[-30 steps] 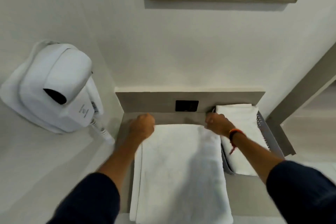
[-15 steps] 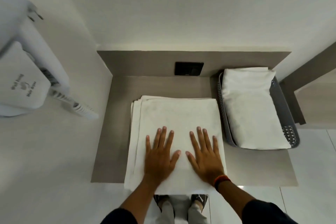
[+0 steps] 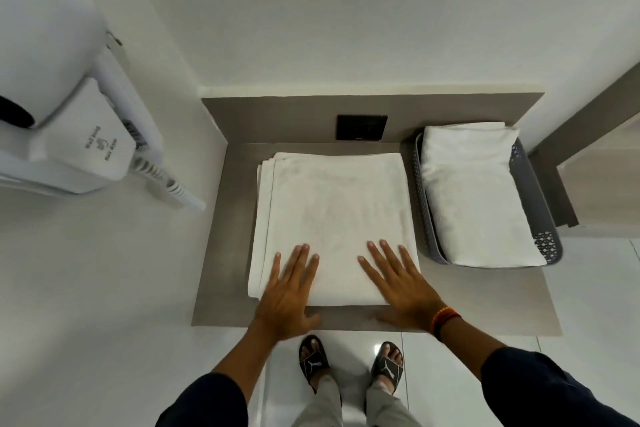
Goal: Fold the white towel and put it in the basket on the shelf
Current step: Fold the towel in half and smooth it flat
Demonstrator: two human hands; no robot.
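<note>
The white towel (image 3: 334,215) lies folded into a square on the grey shelf (image 3: 225,253), its layered edges showing along the left side. My left hand (image 3: 289,291) rests flat, fingers spread, on the towel's near left corner. Over the near right corner my right hand (image 3: 401,282) lies flat too, fingers apart, an orange band on its wrist. Neither hand grips the cloth. To the right, the grey perforated basket (image 3: 540,218) stands on the shelf with another folded white towel (image 3: 474,191) inside it.
A white wall-mounted hair dryer (image 3: 65,104) with a coiled cord hangs on the left wall. A black socket plate (image 3: 362,127) sits on the shelf's back panel. Below the shelf edge are my feet in black sandals (image 3: 349,362) on white floor tiles.
My hands let go of the towel's far corners, came back to its near part and slid apart toward the near corners. The towel now lies wholly on the shelf.
</note>
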